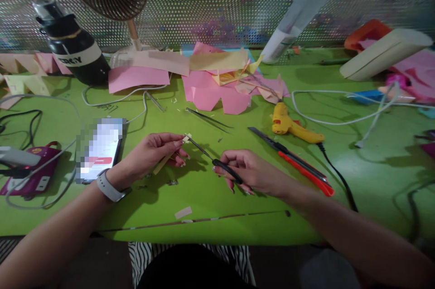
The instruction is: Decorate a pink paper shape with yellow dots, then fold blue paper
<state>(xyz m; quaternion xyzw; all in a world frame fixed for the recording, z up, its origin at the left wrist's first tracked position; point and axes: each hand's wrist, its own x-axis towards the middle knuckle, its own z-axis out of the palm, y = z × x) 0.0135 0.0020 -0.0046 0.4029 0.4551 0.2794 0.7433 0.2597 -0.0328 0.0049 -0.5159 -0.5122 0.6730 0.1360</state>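
Observation:
Over the green table, my left hand (pixel 163 146) pinches a narrow strip of pale yellow paper (pixel 163 162) that hangs below the fingers. A small pale piece (pixel 187 137) shows at the fingertips. My right hand (pixel 239 169) is closed round the black handles of a pair of scissors (pixel 227 170). The blades point left, with their tips touching or right beside the pale piece; whether they are apart I cannot tell. Beyond the scissors lie tweezers (pixel 209 119). A red utility knife (pixel 292 160) lies to the right of my right hand.
A yellow glue gun (pixel 294 129) with a black cord lies at the right. Pink paper pieces (pixel 217 92) are heaped at the back. At the left are a phone (pixel 102 148), a purple power strip (pixel 37 166) and a black bottle (pixel 76 46). A paper scrap (pixel 183 212) lies in front.

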